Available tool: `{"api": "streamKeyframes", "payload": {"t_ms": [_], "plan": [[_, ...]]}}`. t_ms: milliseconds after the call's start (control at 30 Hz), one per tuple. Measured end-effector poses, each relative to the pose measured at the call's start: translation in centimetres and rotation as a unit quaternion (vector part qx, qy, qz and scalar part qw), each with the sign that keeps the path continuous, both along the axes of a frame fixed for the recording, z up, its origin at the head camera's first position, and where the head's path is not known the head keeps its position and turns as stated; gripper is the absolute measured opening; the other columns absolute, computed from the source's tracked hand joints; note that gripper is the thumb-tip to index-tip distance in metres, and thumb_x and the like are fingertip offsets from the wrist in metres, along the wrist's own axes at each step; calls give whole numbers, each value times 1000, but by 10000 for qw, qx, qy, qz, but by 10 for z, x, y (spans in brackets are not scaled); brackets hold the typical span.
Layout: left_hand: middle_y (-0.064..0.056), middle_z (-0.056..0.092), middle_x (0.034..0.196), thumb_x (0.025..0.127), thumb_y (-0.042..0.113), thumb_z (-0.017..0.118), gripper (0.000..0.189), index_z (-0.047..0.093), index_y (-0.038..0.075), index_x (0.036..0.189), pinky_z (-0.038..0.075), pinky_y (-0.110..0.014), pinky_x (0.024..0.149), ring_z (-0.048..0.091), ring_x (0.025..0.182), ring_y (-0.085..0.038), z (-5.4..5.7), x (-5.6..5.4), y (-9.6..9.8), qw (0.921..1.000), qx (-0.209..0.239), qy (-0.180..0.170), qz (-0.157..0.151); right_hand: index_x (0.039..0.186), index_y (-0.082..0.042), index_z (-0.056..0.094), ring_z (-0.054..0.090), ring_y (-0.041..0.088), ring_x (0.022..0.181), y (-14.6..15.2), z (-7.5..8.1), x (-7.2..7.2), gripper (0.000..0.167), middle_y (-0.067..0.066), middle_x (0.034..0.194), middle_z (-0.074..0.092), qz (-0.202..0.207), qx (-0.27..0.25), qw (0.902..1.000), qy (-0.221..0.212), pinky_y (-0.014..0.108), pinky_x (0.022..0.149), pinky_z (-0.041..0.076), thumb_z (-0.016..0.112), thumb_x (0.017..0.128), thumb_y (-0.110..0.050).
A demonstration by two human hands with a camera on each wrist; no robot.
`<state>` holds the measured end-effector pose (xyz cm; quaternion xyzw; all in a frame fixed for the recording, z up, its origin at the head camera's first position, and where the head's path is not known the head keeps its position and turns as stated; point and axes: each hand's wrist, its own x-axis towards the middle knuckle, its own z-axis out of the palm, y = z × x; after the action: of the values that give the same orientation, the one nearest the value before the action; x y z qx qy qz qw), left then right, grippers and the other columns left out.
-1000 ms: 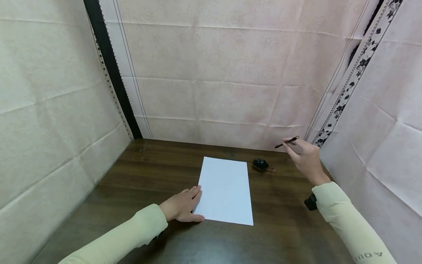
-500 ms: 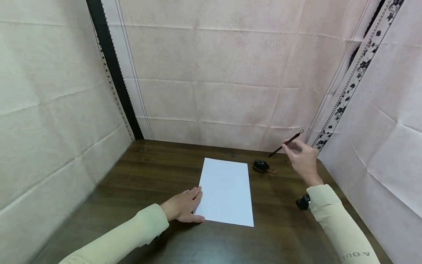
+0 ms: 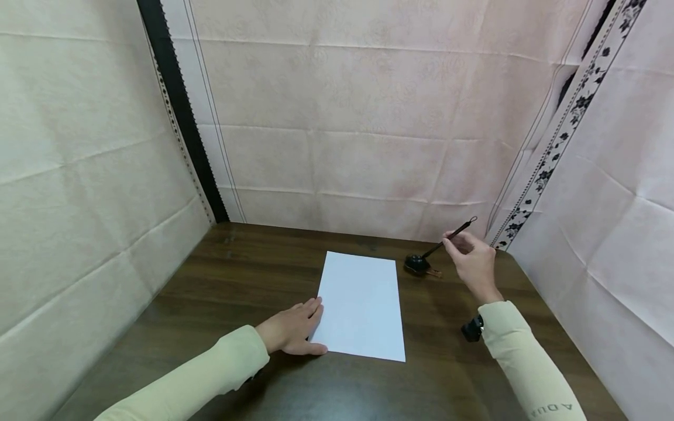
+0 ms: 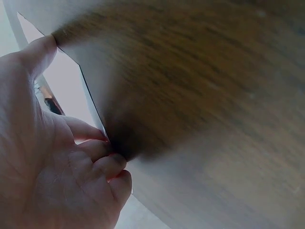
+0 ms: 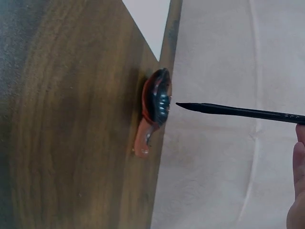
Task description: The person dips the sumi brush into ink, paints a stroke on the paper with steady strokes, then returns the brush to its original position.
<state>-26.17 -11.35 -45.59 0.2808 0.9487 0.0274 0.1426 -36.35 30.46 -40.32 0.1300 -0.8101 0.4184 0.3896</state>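
A sheet of white paper (image 3: 363, 307) lies on the wooden table. My left hand (image 3: 293, 330) rests flat along its lower left edge, thumb spread near the bottom corner. My right hand (image 3: 474, 268) pinches a dark calligraphy brush (image 3: 457, 233) by the handle, its looped end up and its tip slanting down to the left. The tip overlaps a small shiny black domed object (image 3: 416, 265) in the head view. In the right wrist view, a gap shows between the brush tip and this black object (image 5: 159, 98), which has a reddish-brown base and tail-like handle.
The brown table (image 3: 247, 263) runs back to a pale cloth (image 3: 368, 164) hung behind it. More cloth hangs on the left (image 3: 95, 175) and right (image 3: 621, 245), close beside the right arm.
My right hand has moved left and slightly down, and the brush has tilted so its tip points down at the black object. My left hand stays on the paper.
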Motion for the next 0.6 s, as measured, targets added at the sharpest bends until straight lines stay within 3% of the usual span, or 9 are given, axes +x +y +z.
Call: {"api": "streamKeyframes", "payload": {"t_ms": [600], "plan": [[-16, 24, 176, 97, 66, 62, 99, 32, 0, 164, 28, -47, 132, 24, 164, -30, 1, 4, 2, 9999, 76, 70, 54, 105, -12, 82, 63, -19, 81, -8, -29, -3, 10, 9, 97, 83, -291, -110, 9993, -199, 3, 74, 45, 80, 95, -13]]}}
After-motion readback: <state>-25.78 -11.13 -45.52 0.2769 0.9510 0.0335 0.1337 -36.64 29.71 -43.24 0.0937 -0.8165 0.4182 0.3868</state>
